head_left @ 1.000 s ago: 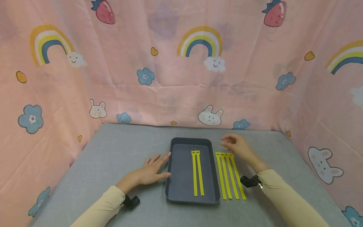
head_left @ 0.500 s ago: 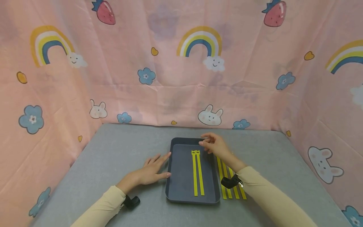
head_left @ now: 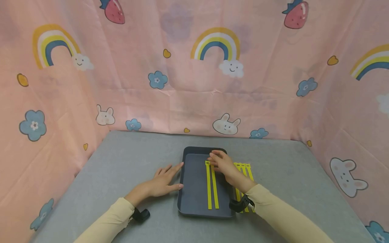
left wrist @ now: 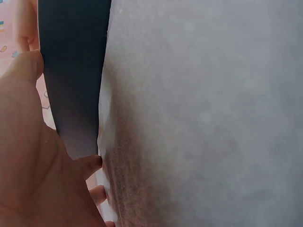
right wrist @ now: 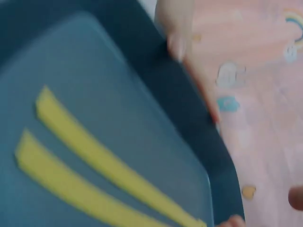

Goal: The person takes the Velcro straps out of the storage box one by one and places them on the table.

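Note:
My left hand (head_left: 160,182) rests against the left side of the dark grey tray (head_left: 192,199), its fingers spread and straight. In the left wrist view the thumb and a fingertip touch the tray's outer wall (left wrist: 73,80). Two yellow cable ties (head_left: 209,190), flat straps with slotted heads, lie lengthwise inside the tray. Over their head ends hovers my right hand (head_left: 224,165), fingers loosely bent and partly covering one head. The right wrist view, blurred, has both straps (right wrist: 104,158) flat on the tray floor, with fingertips apart near their far ends.
Several more yellow cable ties (head_left: 250,171) lie side by side on the grey table (head_left: 288,175), just right of the tray, partly hidden by my right forearm. A pink patterned curtain (head_left: 182,104) encloses the back and sides of the table.
My right hand has moved left from above the cable ties on the table, over the tray's right rim, to the heads of the two inside. My left hand stays still.

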Motion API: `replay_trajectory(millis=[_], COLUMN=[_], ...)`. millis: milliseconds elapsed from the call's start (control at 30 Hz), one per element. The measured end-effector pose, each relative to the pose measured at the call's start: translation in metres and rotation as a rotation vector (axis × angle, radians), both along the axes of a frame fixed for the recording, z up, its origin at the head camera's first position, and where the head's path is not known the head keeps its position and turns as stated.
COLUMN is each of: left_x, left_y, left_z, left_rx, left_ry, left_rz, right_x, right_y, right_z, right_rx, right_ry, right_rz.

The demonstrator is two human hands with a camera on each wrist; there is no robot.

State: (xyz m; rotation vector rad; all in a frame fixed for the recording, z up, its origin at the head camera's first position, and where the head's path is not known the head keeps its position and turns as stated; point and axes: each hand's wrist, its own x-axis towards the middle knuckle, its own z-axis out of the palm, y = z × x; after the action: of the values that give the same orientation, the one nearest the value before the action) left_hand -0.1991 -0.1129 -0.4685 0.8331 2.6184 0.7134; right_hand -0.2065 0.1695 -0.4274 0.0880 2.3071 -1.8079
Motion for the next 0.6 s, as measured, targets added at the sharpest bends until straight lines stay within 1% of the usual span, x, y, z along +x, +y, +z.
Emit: replay_trajectory(millis=[100, 200, 300, 433, 600], left_x=[-0.001, -0.001, -0.001, -0.002, -0.002], left_y=[0.0, -0.001, -0.001, -0.002, -0.002], left_z=[0.001, 0.001, 0.001, 0.0, 0.0], left_rx=[-0.001, -0.005, -0.007, -0.011, -0.016], left_ry=[0.001, 0.002, 0.002, 0.005, 0.002], left_rz=[0.001, 0.0, -0.001, -0.001, -0.001], right_x=[0.011, 0.021, 0.028, 0.033, 0.035], right_y=[-0.007, -0.015, -0.021, -0.029, -0.034], right_z=[0.004, 0.004, 0.002, -0.001, -0.003], right_rx=[-0.062, -0.102, -0.104, -0.091, -0.084], right_ry=[-0.052, -0.079, -0.086, -0.089, -0.095], right_rz=[0.017, 0.039, 0.041, 0.018, -0.025])
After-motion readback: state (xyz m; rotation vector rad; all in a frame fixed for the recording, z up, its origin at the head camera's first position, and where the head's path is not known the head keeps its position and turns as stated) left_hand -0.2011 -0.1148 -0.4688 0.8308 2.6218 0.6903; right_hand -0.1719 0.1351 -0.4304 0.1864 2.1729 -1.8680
